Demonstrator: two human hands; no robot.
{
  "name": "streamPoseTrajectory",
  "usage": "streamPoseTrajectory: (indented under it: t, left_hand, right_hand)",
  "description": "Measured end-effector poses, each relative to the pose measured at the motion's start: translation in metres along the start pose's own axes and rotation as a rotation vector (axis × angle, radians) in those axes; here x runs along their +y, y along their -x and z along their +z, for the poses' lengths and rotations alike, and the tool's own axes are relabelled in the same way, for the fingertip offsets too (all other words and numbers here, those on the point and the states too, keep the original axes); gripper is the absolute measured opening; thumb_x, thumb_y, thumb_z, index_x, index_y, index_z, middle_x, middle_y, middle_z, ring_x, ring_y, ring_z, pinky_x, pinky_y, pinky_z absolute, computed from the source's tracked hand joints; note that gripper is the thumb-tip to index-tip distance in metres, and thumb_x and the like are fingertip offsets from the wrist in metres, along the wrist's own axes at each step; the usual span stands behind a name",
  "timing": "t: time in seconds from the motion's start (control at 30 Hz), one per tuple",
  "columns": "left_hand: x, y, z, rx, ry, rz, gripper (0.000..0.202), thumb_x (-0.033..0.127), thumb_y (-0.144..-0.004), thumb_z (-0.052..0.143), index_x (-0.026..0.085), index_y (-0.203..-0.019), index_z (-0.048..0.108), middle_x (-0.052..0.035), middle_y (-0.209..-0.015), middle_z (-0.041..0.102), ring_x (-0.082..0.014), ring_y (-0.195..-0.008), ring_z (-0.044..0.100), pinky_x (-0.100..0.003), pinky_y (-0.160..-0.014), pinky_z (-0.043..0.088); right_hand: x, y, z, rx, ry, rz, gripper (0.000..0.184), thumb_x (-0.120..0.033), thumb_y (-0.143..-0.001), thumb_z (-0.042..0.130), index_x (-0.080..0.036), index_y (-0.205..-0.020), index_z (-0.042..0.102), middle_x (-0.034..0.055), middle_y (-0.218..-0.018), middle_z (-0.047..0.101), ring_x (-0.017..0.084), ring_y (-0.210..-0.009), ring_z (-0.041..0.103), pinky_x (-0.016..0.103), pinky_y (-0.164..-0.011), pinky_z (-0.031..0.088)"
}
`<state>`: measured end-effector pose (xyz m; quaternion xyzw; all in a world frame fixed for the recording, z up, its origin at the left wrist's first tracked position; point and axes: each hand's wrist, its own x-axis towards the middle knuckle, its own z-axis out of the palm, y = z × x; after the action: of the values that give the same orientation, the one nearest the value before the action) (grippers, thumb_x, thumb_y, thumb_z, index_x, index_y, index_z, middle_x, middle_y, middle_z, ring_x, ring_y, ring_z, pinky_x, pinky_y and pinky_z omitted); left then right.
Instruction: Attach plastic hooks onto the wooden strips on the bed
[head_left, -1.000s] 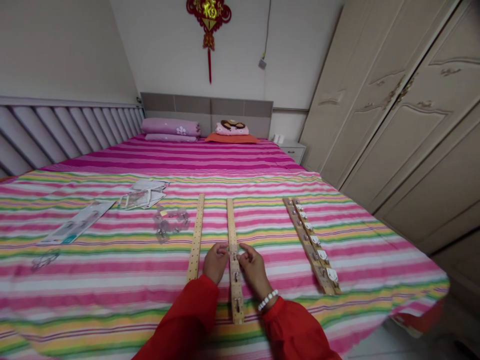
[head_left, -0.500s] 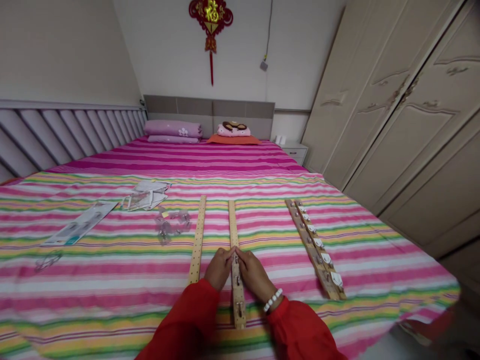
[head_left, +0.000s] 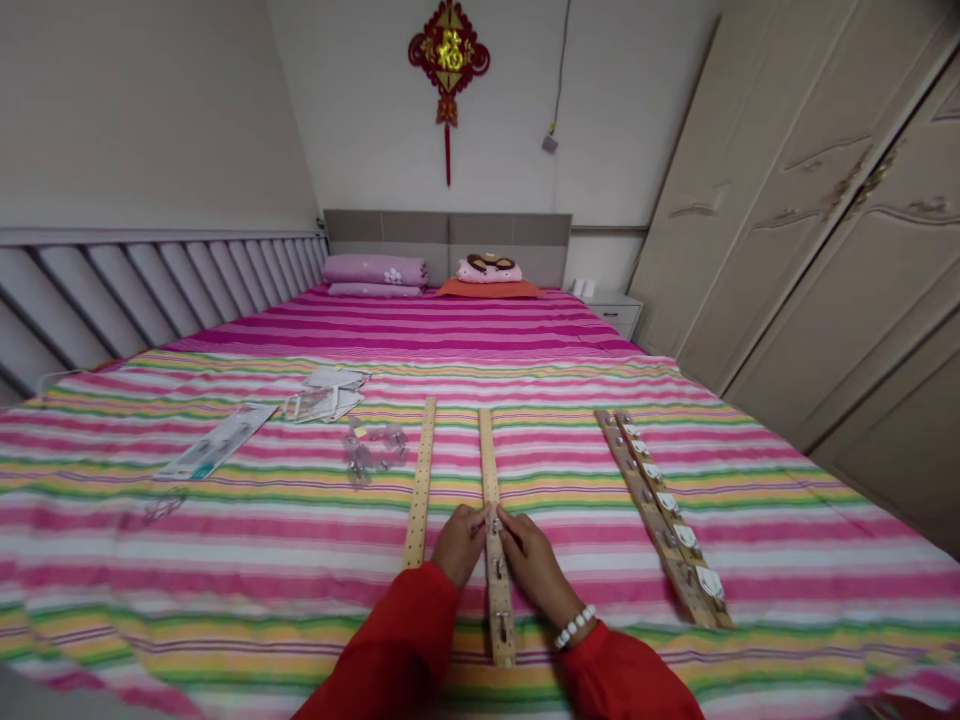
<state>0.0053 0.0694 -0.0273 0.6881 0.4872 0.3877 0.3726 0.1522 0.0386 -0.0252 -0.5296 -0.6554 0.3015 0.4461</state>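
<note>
A narrow perforated wooden strip [head_left: 489, 465] lies lengthwise before me, with several small metal hooks [head_left: 500, 570] along its near part. My left hand [head_left: 459, 545] grips at its left edge, fingers closed. From the other side my right hand [head_left: 538, 570], wearing a white bead bracelet [head_left: 575, 626], closes thumb and finger in a pinch. A small metal hook [head_left: 495, 526] sits on the strip between both sets of fingertips, partly hidden by them. To the left, a second perforated wooden strip [head_left: 421, 480] lies beside my left hand without hooks.
Right of my hands lie two brown strips [head_left: 652, 510] with metal and white hooks. On the left are small clear bags of hardware [head_left: 373, 448], paper packets [head_left: 326, 398], a flat package [head_left: 219, 443] and a thin wire-like item [head_left: 163, 508]. Everything rests on a striped bedsheet [head_left: 262, 600].
The whole view has shifted, so things appear farther right and slightly lower. My fingertips have drawn slightly apart, showing more of the metal hook between them.
</note>
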Motion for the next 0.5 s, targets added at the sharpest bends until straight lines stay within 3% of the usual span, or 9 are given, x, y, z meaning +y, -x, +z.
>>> streamPoseTrajectory:
  t: [0.1, 0.2, 0.33, 0.4, 0.5]
  left_hand:
    - [0.006, 0.007, 0.001, 0.024, 0.006, -0.036, 0.032, 0.027, -0.078, 0.05, 0.021, -0.101, 0.071, -0.0033, -0.076, 0.053, -0.0177, -0.074, 0.051, -0.031, -0.073, 0.045]
    - [0.011, 0.009, -0.006, -0.019, 0.042, -0.071, 0.033, 0.028, -0.074, 0.054, 0.021, -0.1, 0.072, -0.0042, -0.079, 0.058, -0.0182, -0.075, 0.054, -0.031, -0.073, 0.046]
    - [0.015, -0.008, -0.039, -0.113, 0.184, -0.141, 0.033, 0.034, -0.067, 0.063, 0.016, -0.092, 0.074, -0.0049, -0.078, 0.067, -0.019, -0.074, 0.058, -0.031, -0.072, 0.047]
    - [0.014, -0.025, -0.064, -0.032, 0.228, -0.177, 0.036, 0.037, -0.062, 0.068, 0.013, -0.088, 0.073, -0.0065, -0.079, 0.07, -0.0196, -0.074, 0.06, -0.031, -0.072, 0.048]
    - [0.007, -0.057, -0.105, 0.268, 0.162, -0.187, 0.035, 0.039, -0.06, 0.07, 0.015, -0.084, 0.071, -0.0057, -0.072, 0.07, -0.0189, -0.07, 0.061, -0.031, -0.068, 0.049]
  right_hand:
    - [0.003, 0.002, -0.001, 0.047, -0.194, 0.069, 0.034, -0.029, -0.08, 0.056, -0.02, -0.11, 0.068, 0.0039, -0.076, 0.061, 0.02, -0.072, 0.056, 0.034, -0.069, 0.048]
    - [0.006, 0.002, -0.002, 0.088, -0.417, 0.212, 0.046, -0.037, -0.074, 0.066, -0.017, -0.115, 0.065, -0.0002, -0.066, 0.059, 0.017, -0.062, 0.052, 0.03, -0.06, 0.046]
    - [0.01, 0.002, -0.002, 0.14, -0.637, 0.349, 0.058, -0.046, -0.067, 0.072, -0.016, -0.116, 0.064, -0.0047, -0.053, 0.052, 0.012, -0.046, 0.04, 0.024, -0.044, 0.032]
    - [0.012, 0.002, -0.001, 0.148, -0.687, 0.408, 0.059, -0.048, -0.063, 0.074, -0.015, -0.112, 0.065, -0.0053, -0.051, 0.051, 0.009, -0.042, 0.034, 0.022, -0.041, 0.024]
    - [0.011, 0.0, 0.0, 0.167, -0.722, 0.455, 0.06, -0.049, -0.059, 0.077, -0.013, -0.105, 0.066, -0.0062, -0.049, 0.048, 0.006, -0.041, 0.031, 0.021, -0.041, 0.018]
